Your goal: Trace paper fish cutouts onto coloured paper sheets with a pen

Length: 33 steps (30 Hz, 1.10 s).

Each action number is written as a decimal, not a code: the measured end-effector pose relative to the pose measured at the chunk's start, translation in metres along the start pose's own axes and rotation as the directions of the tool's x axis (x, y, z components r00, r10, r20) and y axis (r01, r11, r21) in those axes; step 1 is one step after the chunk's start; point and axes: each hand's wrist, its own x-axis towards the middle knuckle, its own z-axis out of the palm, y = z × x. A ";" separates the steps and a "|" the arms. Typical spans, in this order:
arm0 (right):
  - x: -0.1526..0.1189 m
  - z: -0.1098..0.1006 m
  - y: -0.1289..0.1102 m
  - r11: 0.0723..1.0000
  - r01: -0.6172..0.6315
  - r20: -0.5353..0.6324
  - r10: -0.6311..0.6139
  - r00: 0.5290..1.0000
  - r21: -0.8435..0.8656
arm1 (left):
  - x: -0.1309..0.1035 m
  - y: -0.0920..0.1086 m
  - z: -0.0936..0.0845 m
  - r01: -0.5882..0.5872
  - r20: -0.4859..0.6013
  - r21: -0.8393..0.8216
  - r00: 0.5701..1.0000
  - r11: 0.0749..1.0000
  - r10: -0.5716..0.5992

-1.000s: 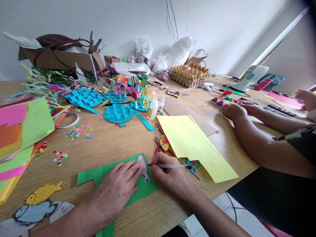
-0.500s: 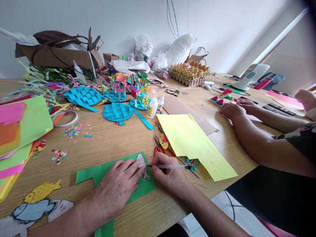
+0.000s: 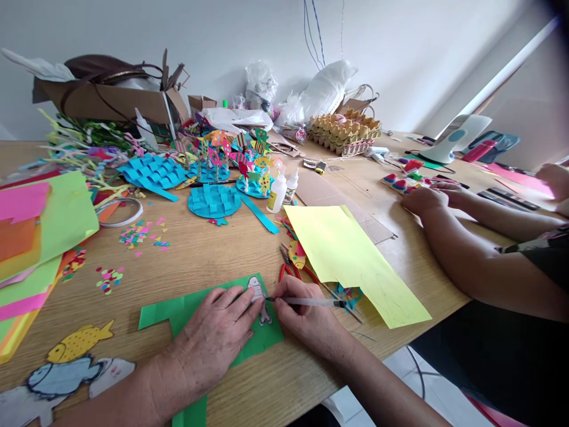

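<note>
A small white paper fish (image 3: 256, 290) with drawn dark lines lies on a sheet of green paper (image 3: 155, 316) at the table's near side. My left hand (image 3: 220, 329) rests flat, fingers stretched out, pressing the fish and the green sheet down. In my right hand (image 3: 300, 314) is a pen (image 3: 317, 301) with a clear barrel, its tip touching beside the fish's right edge. Left of my forearm lie a yellow paper fish (image 3: 80, 341) and a pale blue one (image 3: 62, 376) with dark outlines. Part of the white fish is hidden under my left fingertips.
Yellow paper (image 3: 355, 261) lies right of my hand, beside red-handled pliers (image 3: 288, 268). Glue bottles (image 3: 276, 194), blue woven paper shapes (image 3: 213, 201) and stacked coloured sheets (image 3: 66, 207) stand or lie beyond. At right, another person's hands (image 3: 424, 200) touch small colourful pieces.
The view has shifted slightly, so everything sits a little further right. My hands, the pen and the fish hold nearly the same position on the green paper.
</note>
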 end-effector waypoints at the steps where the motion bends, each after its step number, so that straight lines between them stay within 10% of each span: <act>1: 0.000 0.000 0.000 1.000 0.002 -0.001 -0.002 1.000 -0.004 | 0.000 0.000 0.000 0.002 0.001 0.000 1.000 1.000 -0.002; 33: -0.002 -0.003 -0.001 0.999 -0.018 0.007 0.018 1.000 0.045 | -0.001 -0.001 0.003 0.011 -0.048 0.006 0.999 1.000 -0.011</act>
